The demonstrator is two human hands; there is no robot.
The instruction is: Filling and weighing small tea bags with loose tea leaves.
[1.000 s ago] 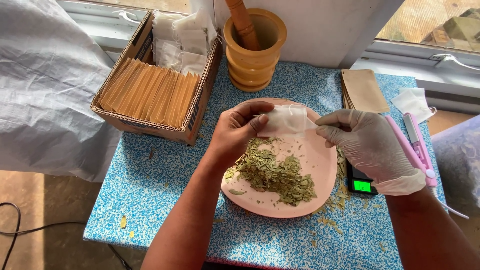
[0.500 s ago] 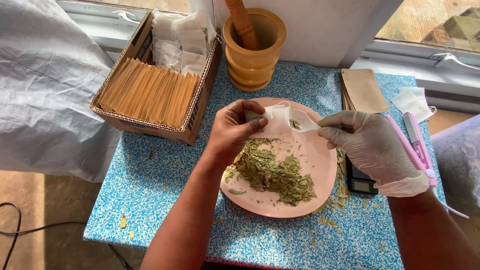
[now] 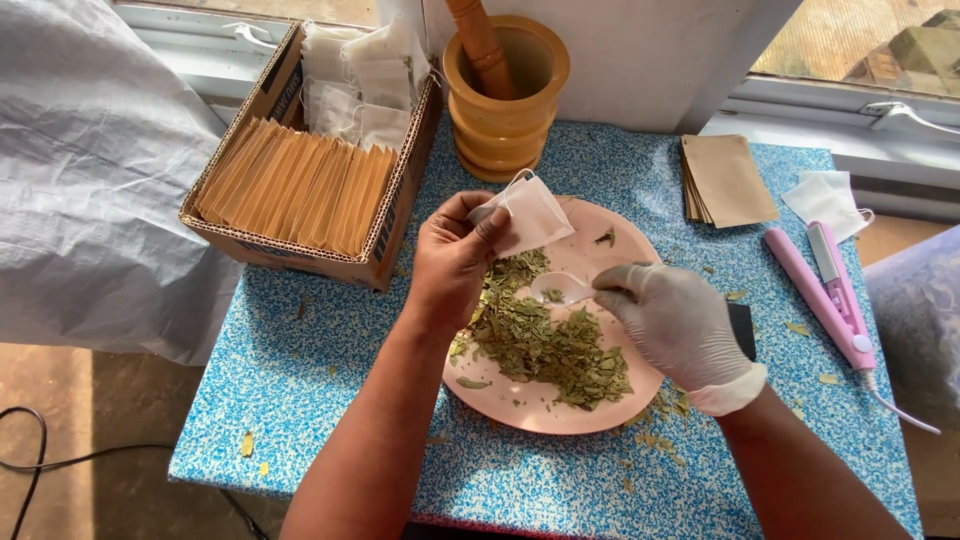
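Currently left hand (image 3: 452, 262) pinches a small white filter bag (image 3: 530, 212) with closed fingers, held above the far rim of the pink plate (image 3: 628, 252). Gloved right hand (image 3: 680, 325) has fingers closed on a white spoon (image 3: 562, 289), bowl just over the dried green leaves (image 3: 545, 345) piled on the plate. Plate sits on the blue speckled worktop (image 3: 320, 370), near a cardboard box (image 3: 305, 190) and wooden mortar (image 3: 505, 95).

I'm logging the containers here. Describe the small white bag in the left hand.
The small white bag looks like thin, soft filter paper or mesh, roughly square, with a string loop at its top. The bare left hand pinches its lower left corner, holding it tilted above the far edge of the pink plate. Whether anything is inside cannot be told.
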